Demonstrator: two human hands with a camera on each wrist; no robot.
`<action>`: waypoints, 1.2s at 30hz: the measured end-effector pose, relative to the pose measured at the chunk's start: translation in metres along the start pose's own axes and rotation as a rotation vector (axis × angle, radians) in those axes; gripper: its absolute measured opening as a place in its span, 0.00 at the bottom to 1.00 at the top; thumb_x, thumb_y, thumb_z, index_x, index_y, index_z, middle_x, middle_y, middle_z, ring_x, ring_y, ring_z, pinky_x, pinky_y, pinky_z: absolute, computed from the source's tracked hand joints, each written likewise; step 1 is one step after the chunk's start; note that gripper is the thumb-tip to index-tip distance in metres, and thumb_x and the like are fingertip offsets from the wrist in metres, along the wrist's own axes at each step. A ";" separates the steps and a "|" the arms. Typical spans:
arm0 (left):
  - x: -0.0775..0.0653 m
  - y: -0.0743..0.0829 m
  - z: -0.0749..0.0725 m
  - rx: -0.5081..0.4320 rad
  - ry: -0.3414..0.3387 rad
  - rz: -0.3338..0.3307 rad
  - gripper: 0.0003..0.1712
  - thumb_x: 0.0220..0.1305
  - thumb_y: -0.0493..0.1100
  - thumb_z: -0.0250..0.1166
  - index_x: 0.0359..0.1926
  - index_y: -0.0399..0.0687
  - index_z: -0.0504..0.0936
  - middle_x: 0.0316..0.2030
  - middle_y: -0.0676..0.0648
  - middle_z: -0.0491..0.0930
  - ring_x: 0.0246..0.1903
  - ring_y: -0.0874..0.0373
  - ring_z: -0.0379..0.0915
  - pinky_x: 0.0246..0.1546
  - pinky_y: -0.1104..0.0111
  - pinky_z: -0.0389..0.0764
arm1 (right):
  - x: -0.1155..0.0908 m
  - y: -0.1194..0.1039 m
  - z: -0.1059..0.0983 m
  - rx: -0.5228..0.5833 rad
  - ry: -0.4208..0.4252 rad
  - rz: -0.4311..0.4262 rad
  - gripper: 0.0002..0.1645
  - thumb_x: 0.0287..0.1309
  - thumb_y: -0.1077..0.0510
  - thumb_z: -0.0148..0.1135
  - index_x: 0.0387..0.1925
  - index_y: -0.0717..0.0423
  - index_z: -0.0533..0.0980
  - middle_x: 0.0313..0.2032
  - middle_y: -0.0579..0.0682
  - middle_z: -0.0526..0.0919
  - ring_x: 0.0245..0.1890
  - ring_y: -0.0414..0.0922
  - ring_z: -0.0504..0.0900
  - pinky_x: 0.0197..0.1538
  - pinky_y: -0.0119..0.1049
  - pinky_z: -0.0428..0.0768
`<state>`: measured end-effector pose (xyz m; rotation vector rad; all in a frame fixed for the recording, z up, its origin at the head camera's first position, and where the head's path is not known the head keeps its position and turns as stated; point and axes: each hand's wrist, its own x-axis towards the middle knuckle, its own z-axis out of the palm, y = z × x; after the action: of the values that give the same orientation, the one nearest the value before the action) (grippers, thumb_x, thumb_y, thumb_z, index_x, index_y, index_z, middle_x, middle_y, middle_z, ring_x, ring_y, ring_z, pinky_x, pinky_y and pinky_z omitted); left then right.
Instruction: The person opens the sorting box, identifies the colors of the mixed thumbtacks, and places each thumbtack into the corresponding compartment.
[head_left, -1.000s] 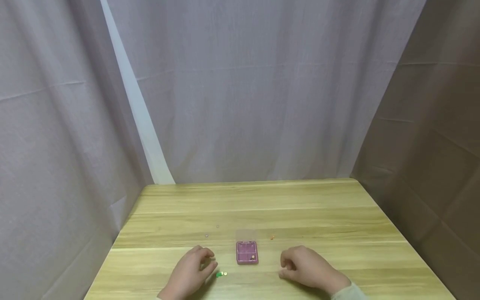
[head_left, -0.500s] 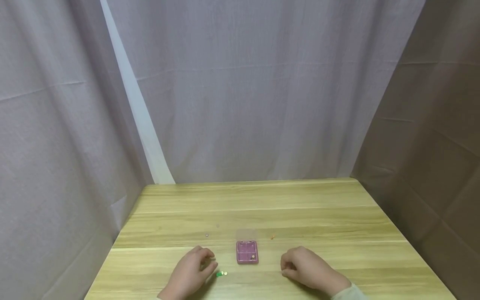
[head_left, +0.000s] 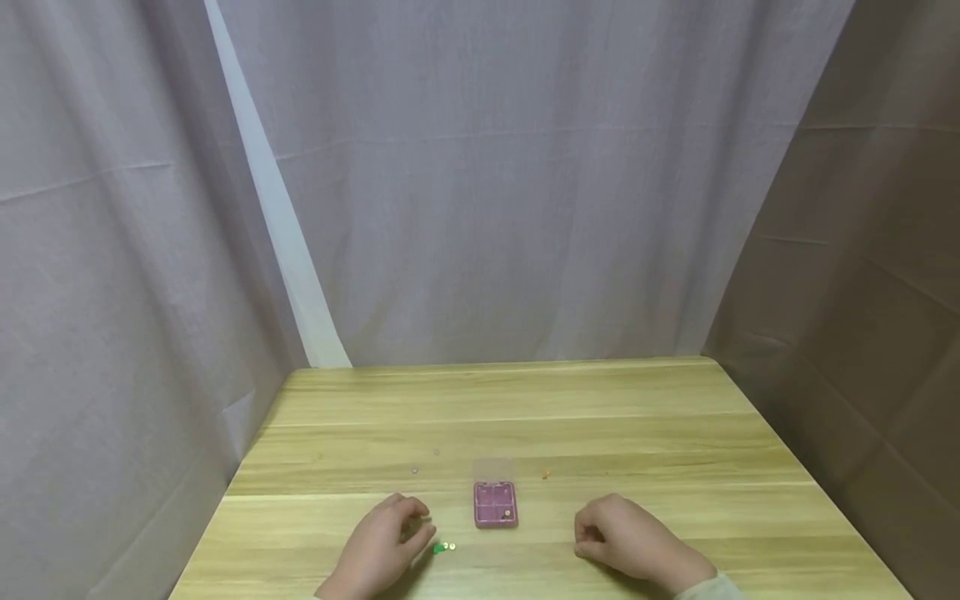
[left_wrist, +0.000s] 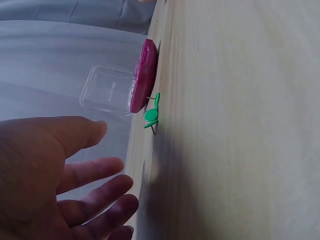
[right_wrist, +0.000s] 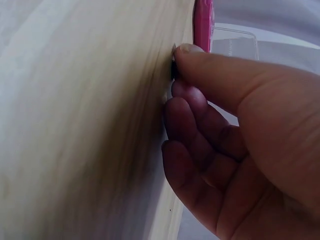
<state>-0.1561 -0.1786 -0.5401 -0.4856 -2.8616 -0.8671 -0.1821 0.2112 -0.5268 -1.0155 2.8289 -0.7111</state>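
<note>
A small purple-pink box (head_left: 495, 505) with compartments lies mid-table, its clear lid (left_wrist: 107, 90) folded back. A gold-and-dark piece (head_left: 507, 513) sits in its near right compartment. On the left, my left hand (head_left: 384, 542) rests loosely with parted fingers and nothing between them. Just beyond its thumb are several green thumbtacks (left_wrist: 151, 115), pins showing. To the right of the box, my right hand (head_left: 626, 537) has its fingers curled close to the tabletop. In the right wrist view its thumb and index finger pinch a small black thumbtack (right_wrist: 173, 70), mostly hidden by the thumb.
An orange piece (head_left: 546, 474) lies behind and right of the box. Two tiny pale pieces, the nearer one (head_left: 414, 470) easier to see, are at back left. Grey curtains (head_left: 510, 183) hang around the wooden table (head_left: 600, 417).
My right hand has slid a little to the right, away from the box, in the last half second. The left hand, box and green thumbtacks stay in place.
</note>
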 end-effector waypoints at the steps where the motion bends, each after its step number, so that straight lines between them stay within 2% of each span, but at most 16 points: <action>1: 0.000 0.000 0.000 0.001 -0.001 -0.001 0.17 0.63 0.57 0.65 0.45 0.53 0.83 0.34 0.58 0.78 0.32 0.65 0.71 0.35 0.61 0.81 | 0.000 0.000 0.000 -0.001 0.000 0.001 0.14 0.53 0.48 0.71 0.18 0.35 0.75 0.15 0.30 0.71 0.18 0.29 0.67 0.22 0.28 0.72; 11: -0.001 -0.002 0.001 -0.010 0.000 -0.002 0.17 0.62 0.56 0.65 0.45 0.52 0.83 0.33 0.59 0.78 0.31 0.66 0.71 0.36 0.61 0.82 | 0.002 -0.002 0.000 0.000 -0.012 0.030 0.14 0.55 0.47 0.70 0.18 0.35 0.75 0.16 0.29 0.73 0.19 0.29 0.68 0.24 0.29 0.73; 21: -0.001 -0.003 0.000 -0.003 0.013 0.001 0.17 0.62 0.57 0.66 0.44 0.52 0.83 0.31 0.59 0.77 0.30 0.66 0.70 0.33 0.64 0.80 | 0.017 -0.011 0.000 -0.027 0.087 0.123 0.13 0.57 0.49 0.68 0.20 0.36 0.75 0.17 0.31 0.74 0.18 0.31 0.70 0.26 0.31 0.76; 23: -0.001 -0.002 0.000 0.000 0.010 -0.002 0.17 0.62 0.57 0.66 0.45 0.52 0.83 0.31 0.59 0.77 0.30 0.66 0.70 0.32 0.64 0.80 | 0.021 -0.013 0.001 -0.038 0.106 0.133 0.13 0.56 0.49 0.68 0.20 0.36 0.75 0.17 0.31 0.74 0.18 0.31 0.70 0.29 0.33 0.77; 29: -0.002 -0.002 0.000 0.004 0.011 -0.002 0.17 0.62 0.56 0.66 0.44 0.52 0.83 0.30 0.60 0.76 0.29 0.67 0.70 0.32 0.64 0.80 | 0.034 -0.018 0.002 -0.037 0.113 0.098 0.11 0.56 0.49 0.68 0.22 0.35 0.76 0.19 0.30 0.74 0.20 0.31 0.71 0.31 0.34 0.79; 36: -0.001 -0.002 -0.002 0.008 0.006 -0.005 0.17 0.62 0.57 0.65 0.44 0.52 0.83 0.29 0.61 0.75 0.29 0.66 0.70 0.32 0.64 0.80 | 0.053 -0.030 0.005 -0.013 0.129 0.053 0.11 0.56 0.49 0.69 0.22 0.36 0.76 0.20 0.30 0.75 0.21 0.31 0.72 0.29 0.33 0.79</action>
<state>-0.1557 -0.1814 -0.5396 -0.4747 -2.8610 -0.8556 -0.2046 0.1566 -0.5127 -0.9246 2.9609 -0.7808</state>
